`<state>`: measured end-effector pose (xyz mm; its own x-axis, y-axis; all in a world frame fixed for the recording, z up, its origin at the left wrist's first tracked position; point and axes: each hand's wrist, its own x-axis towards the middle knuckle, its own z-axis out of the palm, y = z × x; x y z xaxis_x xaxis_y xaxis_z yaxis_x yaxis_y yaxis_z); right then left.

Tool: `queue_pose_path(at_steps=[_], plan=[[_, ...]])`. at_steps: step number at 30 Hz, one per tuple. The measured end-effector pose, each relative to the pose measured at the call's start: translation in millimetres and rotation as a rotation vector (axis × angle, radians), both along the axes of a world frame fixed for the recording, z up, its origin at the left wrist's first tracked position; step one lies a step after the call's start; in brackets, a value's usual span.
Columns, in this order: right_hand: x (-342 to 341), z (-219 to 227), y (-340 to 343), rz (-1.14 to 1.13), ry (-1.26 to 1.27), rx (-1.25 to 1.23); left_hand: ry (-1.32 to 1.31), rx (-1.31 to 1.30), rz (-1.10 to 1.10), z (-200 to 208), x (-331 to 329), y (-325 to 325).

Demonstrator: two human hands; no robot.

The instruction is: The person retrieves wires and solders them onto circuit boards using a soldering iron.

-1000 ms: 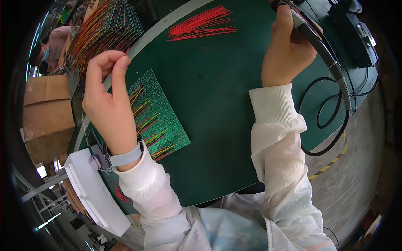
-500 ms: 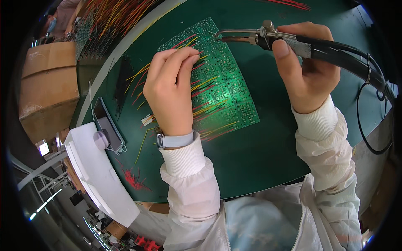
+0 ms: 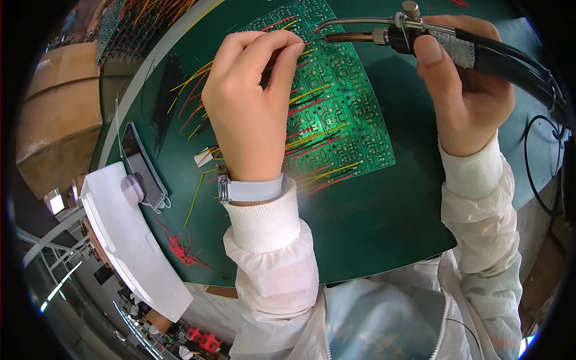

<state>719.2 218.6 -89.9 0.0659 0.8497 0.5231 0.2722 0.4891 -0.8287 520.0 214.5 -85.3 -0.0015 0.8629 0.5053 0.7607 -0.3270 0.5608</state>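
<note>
A green circuit board panel [image 3: 367, 129] lies on the table, with red and yellow wires [image 3: 318, 140] standing off to its left side in rows. My left hand [image 3: 249, 105] is over the board's left part, thumb and forefinger pinched on a thin wire [image 3: 308, 44], whose short reddish end shows past the fingertips. In my right hand [image 3: 471, 99] is a soldering iron [image 3: 380, 36] with a curved metal feed tube [image 3: 354, 20] above its copper-coloured tip. Tip and tube end point left, just beside the pinched fingers. Whether the tip touches the board I cannot tell.
A phone [image 3: 144, 168] leans by a white foam block [image 3: 135, 240] at the left. Red wire scraps [image 3: 185, 252] lie near the front edge. Black wires [image 3: 170, 99] are left of the board, and a cardboard box [image 3: 57, 114] stands beyond. The iron's cable [image 3: 528, 162] loops at right.
The view has shifted, so the board sits further right and higher. My left fingertips and the iron's tip are now closer together, near the board's upper part.
</note>
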Motion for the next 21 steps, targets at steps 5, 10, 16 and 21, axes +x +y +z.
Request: queue_pose_path(at_steps=[5, 10, 16, 21], plan=[[1.8, -0.3, 0.8, 0.011, -0.029, 0.035, -0.008, -0.007, -0.001, 1.0, 0.9, -0.3], [0.6, -1.5, 1.1, 0.035, 0.017, 0.027, 0.022, -0.006, 0.003, 1.5, 1.0, -0.3], [0.3, -2.2, 0.8, 0.054, 0.023, 0.024, 0.048, 0.005, 0.003, 1.5, 1.2, 0.0], [1.0, -1.3, 0.0, 0.071, 0.026, -0.001, 0.051, 0.002, 0.009, 1.3, 1.4, -0.3]])
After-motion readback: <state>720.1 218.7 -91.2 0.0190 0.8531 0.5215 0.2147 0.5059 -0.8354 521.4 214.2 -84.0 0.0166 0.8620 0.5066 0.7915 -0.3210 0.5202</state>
